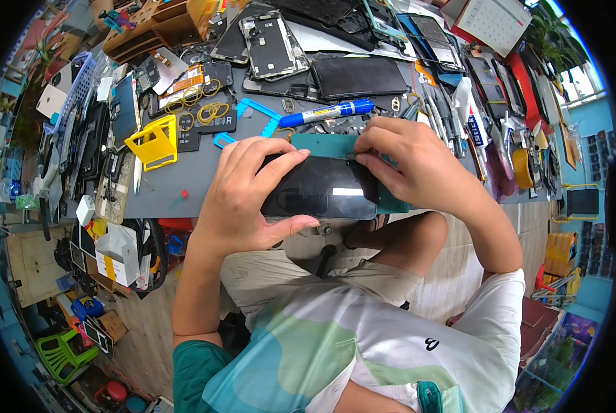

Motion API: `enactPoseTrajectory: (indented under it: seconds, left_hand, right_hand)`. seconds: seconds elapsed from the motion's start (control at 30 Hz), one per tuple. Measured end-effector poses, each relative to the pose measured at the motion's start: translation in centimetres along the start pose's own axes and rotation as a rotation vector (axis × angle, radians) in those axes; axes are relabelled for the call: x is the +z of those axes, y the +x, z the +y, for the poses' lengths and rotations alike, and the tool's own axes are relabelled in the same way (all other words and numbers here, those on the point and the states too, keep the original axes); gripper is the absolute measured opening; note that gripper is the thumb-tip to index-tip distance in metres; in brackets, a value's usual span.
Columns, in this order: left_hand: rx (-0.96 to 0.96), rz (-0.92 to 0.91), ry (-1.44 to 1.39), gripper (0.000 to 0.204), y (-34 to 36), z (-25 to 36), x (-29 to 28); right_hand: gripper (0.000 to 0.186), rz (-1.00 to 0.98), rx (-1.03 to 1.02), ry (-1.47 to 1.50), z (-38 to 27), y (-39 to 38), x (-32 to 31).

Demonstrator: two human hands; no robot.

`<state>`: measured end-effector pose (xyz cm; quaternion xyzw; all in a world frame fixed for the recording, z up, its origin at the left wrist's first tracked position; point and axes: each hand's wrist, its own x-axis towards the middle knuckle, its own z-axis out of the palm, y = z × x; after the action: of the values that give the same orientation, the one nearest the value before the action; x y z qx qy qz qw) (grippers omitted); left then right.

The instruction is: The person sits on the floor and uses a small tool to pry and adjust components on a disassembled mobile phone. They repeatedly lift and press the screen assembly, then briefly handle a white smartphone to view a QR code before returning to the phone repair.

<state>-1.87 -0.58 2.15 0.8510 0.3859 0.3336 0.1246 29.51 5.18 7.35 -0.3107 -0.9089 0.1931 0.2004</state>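
Gripping a black phone at the workbench's near edge, the left hand curls around its left end. At three o'clock, the right hand pinches its top-right corner; a blue marker lies at twelve.

Left hand curls with fingers spread; right hand pinches, both forearms bent inward.
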Motion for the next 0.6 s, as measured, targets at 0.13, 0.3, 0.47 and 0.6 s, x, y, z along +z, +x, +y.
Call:
enactPoseTrajectory:
  seconds: [0.13,0.3,0.47,0.6]
  left_hand:
    - [0.006,0.002,0.006,0.088,0.0,-0.1,0.1]
    - [-0.009,-0.011,0.002,0.087,0.0,-0.1,0.1]
    - [0.005,-0.004,0.009,0.087,0.0,0.0,0.1]
    - [0.006,0.01,-0.004,0.087,0.0,-0.1,0.2]
  right_hand:
    - [0.015,0.017,-0.02,-0.061,-0.1,-0.1,0.3]
    - [0.017,0.037,-0.071,-0.212,-0.4,-0.2,1.0]
    - [0.016,0.108,-0.083,-0.252,-0.6,-0.1,1.3]
    - [0.013,0.192,-0.095,-0.256,-0.7,0.1,1.2]
